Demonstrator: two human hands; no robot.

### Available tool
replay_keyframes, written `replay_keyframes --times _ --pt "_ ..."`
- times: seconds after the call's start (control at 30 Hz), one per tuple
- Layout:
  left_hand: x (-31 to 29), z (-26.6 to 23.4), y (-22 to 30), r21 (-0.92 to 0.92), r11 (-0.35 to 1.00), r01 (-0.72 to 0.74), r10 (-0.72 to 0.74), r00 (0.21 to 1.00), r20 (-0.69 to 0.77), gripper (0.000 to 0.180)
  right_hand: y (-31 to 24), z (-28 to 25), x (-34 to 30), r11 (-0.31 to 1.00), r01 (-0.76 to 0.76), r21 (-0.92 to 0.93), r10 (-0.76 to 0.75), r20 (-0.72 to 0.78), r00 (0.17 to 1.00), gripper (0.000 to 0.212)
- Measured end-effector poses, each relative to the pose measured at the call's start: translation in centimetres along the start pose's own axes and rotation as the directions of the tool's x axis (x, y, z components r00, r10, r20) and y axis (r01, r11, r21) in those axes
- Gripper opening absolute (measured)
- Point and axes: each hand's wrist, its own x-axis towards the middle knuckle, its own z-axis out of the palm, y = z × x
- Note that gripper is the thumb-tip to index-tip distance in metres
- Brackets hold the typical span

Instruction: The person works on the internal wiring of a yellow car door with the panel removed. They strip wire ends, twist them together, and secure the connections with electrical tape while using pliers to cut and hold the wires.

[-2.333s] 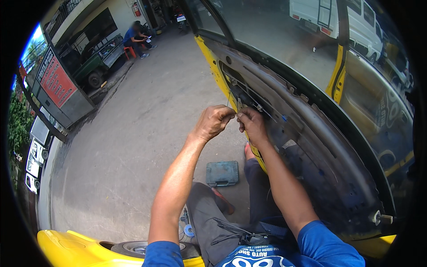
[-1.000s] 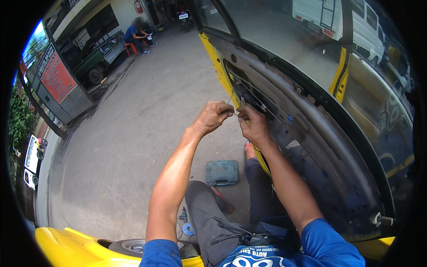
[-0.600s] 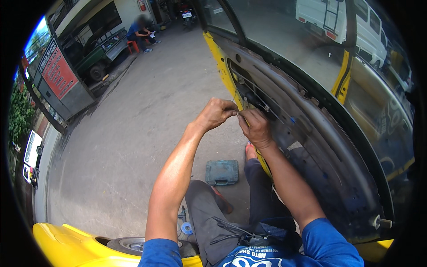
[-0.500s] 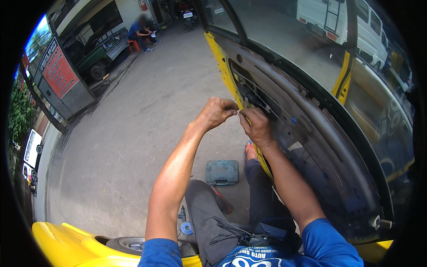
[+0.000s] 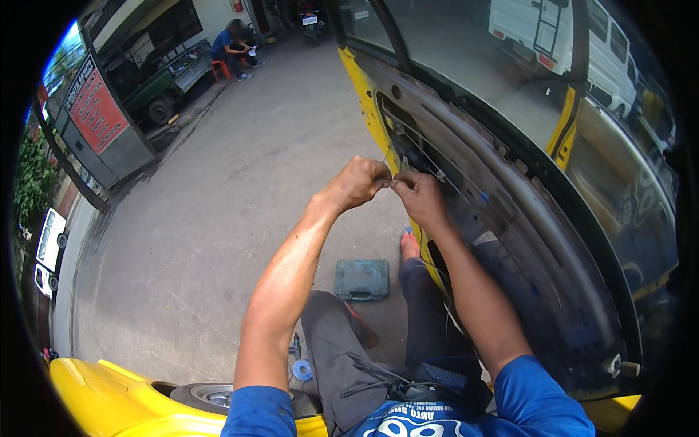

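My left hand point(image 5: 358, 182) and my right hand point(image 5: 421, 198) meet fingertip to fingertip in front of the yellow edge of a car door point(image 5: 510, 211). Thumb and forefinger are pinched together on both sides. Between them is a thin wire, mostly hidden by the fingers. A slender length of wire point(image 5: 454, 312) trails below my right forearm, along the door edge. The door's inner panel is bare dark metal, with an opening point(image 5: 419, 149) where rods show just beyond my right hand.
A closed toolbox point(image 5: 362, 280) lies on the concrete between my feet. Beside my left leg are a blue tape roll point(image 5: 301, 370) and a dark tool point(image 5: 295, 346). A yellow car fender point(image 5: 109, 400) curves at lower left. Farther off, a person point(image 5: 231, 49) sits on a red stool.
Both hands stay pinched together at nearly the same spot by the door. My right fingers have shifted slightly. The whole view has moved a little.
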Motion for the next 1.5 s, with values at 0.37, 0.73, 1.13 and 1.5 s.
replay_keyframes --times 0.37,0.73,1.13,1.5 --pt "-0.9 1.4 -1.1 -0.014 0.998 -0.061 0.061 0.997 -0.038 0.01 0.0 -0.1 -2.0 0.988 -0.042 0.149 0.053 -0.067 0.996 0.019" --pt "-0.1 0.5 0.3 -0.077 0.993 0.09 -0.085 0.994 0.064 0.02 0.7 -0.1 -2.0 0.847 0.43 -0.313 -0.49 -0.145 0.859 0.013" --pt "1.3 -1.0 0.9 -0.058 0.979 0.196 -0.178 0.956 0.231 0.02 0.5 0.0 -1.1 0.705 0.537 -0.463 -0.641 -0.095 0.761 0.011" --pt "0.4 1.6 -0.3 0.052 0.998 -0.039 0.033 0.995 0.099 0.008 1.8 0.8 -0.5 0.977 0.048 -0.207 -0.049 -0.003 0.999 0.014"
